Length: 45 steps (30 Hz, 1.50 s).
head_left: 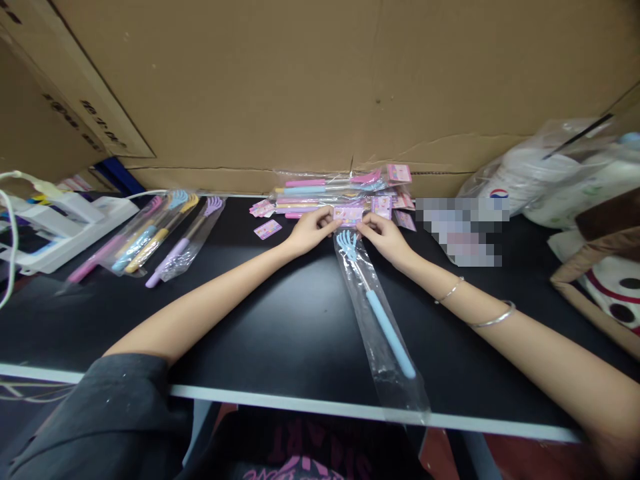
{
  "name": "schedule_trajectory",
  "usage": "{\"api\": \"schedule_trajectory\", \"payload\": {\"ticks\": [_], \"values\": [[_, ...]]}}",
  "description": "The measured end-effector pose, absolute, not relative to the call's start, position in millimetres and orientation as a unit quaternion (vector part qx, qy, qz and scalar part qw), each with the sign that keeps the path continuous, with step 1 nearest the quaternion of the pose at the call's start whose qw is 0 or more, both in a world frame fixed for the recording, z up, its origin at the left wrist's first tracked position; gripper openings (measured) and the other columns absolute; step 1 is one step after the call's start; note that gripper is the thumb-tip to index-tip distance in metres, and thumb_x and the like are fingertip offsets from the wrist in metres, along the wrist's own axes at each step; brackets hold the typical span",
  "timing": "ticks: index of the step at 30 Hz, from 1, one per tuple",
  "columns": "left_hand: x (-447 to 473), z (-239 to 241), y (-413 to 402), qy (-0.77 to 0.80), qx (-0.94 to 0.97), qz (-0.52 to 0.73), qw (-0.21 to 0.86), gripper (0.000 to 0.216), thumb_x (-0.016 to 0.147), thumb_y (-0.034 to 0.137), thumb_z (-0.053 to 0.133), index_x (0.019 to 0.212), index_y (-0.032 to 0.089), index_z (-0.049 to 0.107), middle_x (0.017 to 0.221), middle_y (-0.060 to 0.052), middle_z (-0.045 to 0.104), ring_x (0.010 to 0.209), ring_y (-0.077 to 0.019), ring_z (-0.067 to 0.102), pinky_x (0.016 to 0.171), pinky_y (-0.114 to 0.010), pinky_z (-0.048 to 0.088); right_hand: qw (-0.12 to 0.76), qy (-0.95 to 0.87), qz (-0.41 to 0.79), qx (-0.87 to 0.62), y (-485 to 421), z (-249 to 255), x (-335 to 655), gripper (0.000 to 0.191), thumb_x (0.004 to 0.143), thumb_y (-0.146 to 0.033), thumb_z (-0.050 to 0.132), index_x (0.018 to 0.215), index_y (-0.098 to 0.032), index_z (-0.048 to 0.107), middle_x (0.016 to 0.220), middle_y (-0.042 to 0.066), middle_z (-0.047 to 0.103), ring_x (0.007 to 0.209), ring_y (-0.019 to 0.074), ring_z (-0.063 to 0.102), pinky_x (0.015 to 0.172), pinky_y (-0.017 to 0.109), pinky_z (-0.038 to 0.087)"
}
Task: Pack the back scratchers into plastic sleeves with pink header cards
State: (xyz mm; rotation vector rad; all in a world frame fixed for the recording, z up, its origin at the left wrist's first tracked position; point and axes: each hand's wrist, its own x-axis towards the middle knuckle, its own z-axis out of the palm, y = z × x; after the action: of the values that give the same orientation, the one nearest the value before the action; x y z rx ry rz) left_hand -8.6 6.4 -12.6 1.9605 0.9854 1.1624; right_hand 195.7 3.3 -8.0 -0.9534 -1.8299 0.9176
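Note:
A blue back scratcher in a clear plastic sleeve (380,320) lies lengthwise on the black table (280,333), its claw end far from me. At the sleeve's top sits a pink header card (349,214). My left hand (311,231) pinches the card's left end. My right hand (384,237) pinches its right end, fingers closed on the card and the bag's mouth. Both forearms stretch across the table; the right wrist wears two thin bracelets.
Bagged scratchers with pink cards (340,190) pile up behind my hands against a cardboard wall (320,87). Loose pink cards (267,229) lie left of them. More bagged scratchers (155,237) and a white device (60,227) are at left. Plastic bags (550,173) sit at right.

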Motion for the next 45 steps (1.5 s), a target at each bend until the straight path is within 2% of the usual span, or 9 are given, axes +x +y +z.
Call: {"api": "schedule_trajectory", "payload": {"ticks": [10,20,27,32,37,41,45], "values": [[-9.7,-13.4,7.8,0.402,0.743,0.424,0.327,0.023,0.087,0.034,0.059,0.075,0.017,0.049,0.068,0.001,0.060,0.058,-0.0107,0.055,0.061,-0.024,0.043,0.428,-0.720,0.376,-0.397,0.1,-9.1,194.6,0.039,0.077,-0.059,0.065,0.073,-0.022,0.055,0.063,0.001,0.066,0.062,0.0175,0.061,0.071,0.034,0.045],[-8.6,-13.1,3.9,0.450,0.765,0.373,0.270,0.027,0.089,0.043,0.057,0.083,0.017,0.055,0.075,0.000,0.061,0.068,-0.0134,0.055,0.064,-0.026,0.039,0.433,-0.715,0.372,-0.403,1.0,-6.7,196.2,0.039,0.078,-0.059,0.065,0.072,-0.022,0.051,0.061,-0.001,0.061,0.059,0.0157,0.056,0.068,0.032,0.044],[-8.7,-11.4,5.3,0.386,0.772,0.397,0.314,0.018,0.086,0.034,0.060,0.089,0.016,0.057,0.079,-0.001,0.062,0.071,-0.0132,0.054,0.068,-0.026,0.043,0.436,-0.710,0.379,-0.403,-0.4,-5.7,195.6,0.042,0.076,-0.062,0.066,0.074,-0.023,0.053,0.062,-0.001,0.060,0.060,0.0164,0.056,0.066,0.033,0.043],[-8.7,-11.9,6.6,0.385,0.765,0.409,0.314,0.016,0.084,0.030,0.064,0.085,0.016,0.056,0.076,0.000,0.060,0.071,-0.0131,0.054,0.068,-0.026,0.044,0.432,-0.715,0.379,-0.399,-0.1,-6.6,196.1,0.042,0.076,-0.063,0.064,0.075,-0.023,0.053,0.065,0.000,0.062,0.063,0.0172,0.057,0.067,0.033,0.043],[-9.1,-10.2,5.0,0.388,0.757,0.423,0.313,0.024,0.084,0.035,0.064,0.077,0.017,0.050,0.072,0.001,0.056,0.070,-0.0130,0.052,0.069,-0.026,0.044,0.420,-0.723,0.372,-0.403,0.6,-7.7,195.2,0.038,0.079,-0.058,0.063,0.076,-0.023,0.050,0.063,-0.003,0.058,0.062,0.0154,0.054,0.065,0.031,0.041],[-8.7,-9.2,3.7,0.378,0.751,0.437,0.318,0.029,0.085,0.045,0.062,0.084,0.018,0.050,0.075,0.000,0.057,0.072,-0.0139,0.053,0.070,-0.026,0.044,0.405,-0.742,0.346,-0.408,2.2,-9.6,193.8,0.037,0.080,-0.056,0.061,0.074,-0.023,0.047,0.060,-0.004,0.054,0.061,0.0144,0.051,0.066,0.031,0.039],[-8.5,-8.5,2.9,0.372,0.751,0.445,0.315,0.027,0.086,0.044,0.060,0.084,0.018,0.050,0.076,-0.001,0.057,0.073,-0.0142,0.053,0.070,-0.026,0.044,0.390,-0.760,0.328,-0.403,4.5,-11.2,194.0,0.038,0.082,-0.057,0.058,0.071,-0.022,0.050,0.063,-0.002,0.056,0.064,0.0159,0.053,0.066,0.031,0.039]]}}
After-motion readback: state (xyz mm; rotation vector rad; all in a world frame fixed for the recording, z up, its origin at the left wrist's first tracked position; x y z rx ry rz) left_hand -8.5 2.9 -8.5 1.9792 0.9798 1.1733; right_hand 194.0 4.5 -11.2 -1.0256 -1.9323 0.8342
